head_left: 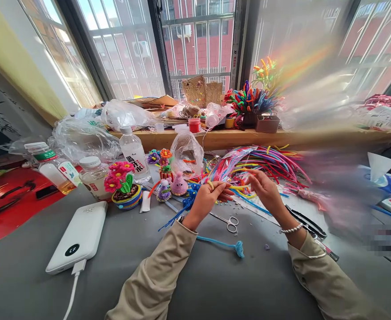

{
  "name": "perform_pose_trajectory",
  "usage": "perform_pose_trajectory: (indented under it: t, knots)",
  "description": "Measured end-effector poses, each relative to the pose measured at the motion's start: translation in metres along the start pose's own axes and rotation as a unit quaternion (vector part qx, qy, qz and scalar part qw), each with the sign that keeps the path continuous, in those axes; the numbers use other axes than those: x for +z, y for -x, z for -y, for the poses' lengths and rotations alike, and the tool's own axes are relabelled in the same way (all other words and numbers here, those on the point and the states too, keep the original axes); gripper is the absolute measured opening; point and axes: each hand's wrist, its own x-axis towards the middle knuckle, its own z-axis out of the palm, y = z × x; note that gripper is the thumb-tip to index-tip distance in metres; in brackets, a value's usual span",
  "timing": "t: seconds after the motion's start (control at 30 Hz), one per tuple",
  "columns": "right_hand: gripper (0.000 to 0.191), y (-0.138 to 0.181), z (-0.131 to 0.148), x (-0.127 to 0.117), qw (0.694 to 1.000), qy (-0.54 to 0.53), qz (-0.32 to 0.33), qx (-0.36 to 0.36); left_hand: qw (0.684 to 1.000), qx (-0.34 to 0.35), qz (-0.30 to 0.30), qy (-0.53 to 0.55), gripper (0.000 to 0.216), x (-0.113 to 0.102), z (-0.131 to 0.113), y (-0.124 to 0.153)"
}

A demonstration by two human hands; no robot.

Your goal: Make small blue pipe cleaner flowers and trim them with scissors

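My left hand (207, 199) is closed in a pinch on a yellow pipe cleaner (240, 188), with a yellow loop around one finger. My right hand (264, 189) pinches the other end of the same yellow strand. Both hands hover over the grey table (195, 275), just in front of a large bundle of coloured pipe cleaners (265, 162). A blue pipe cleaner (223, 244) with a curled end lies by my left wrist. Small scissors (230, 222) lie between my forearms.
A white power bank (80, 235) with its cable lies at the left. Pipe-cleaner flower pots (125, 186), small figures (178, 184) and bottles (133, 153) stand behind. Black-handled scissors (310, 224) lie at the right. The window ledge (222, 135) holds bags and more craftwork.
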Motion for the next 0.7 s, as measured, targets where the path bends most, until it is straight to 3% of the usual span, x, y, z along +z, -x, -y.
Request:
perform_pose_trajectory:
  t: [0.07, 0.1, 0.27, 0.43, 0.57, 0.7]
  knots:
    - [0.037, 0.005, 0.009, 0.002, 0.993, -0.088, 0.083, 0.001, 1.0, -0.001, 0.015, -0.002, 0.032, 0.002, 0.0, 0.001]
    - [0.034, 0.007, 0.012, 0.003, 0.99, -0.109, 0.092, 0.009, 1.0, 0.0, 0.022, -0.004, 0.032, 0.003, 0.0, 0.002]
    - [0.024, 0.016, 0.017, 0.004, 0.984, -0.148, 0.088, 0.043, 1.0, -0.002, 0.005, 0.012, 0.028, 0.004, 0.002, 0.003]
    - [0.026, 0.022, 0.019, 0.0, 0.967, -0.226, 0.086, 0.078, 0.999, -0.021, -0.028, -0.002, 0.026, 0.002, 0.002, 0.004]
    - [0.025, 0.026, 0.016, 0.0, 0.95, -0.279, 0.058, 0.128, 0.996, -0.001, 0.013, -0.088, 0.022, 0.003, 0.001, 0.005]
    - [0.022, 0.027, 0.011, 0.004, 0.942, -0.298, 0.077, 0.13, 0.993, -0.007, 0.055, -0.105, 0.019, 0.007, 0.002, 0.006]
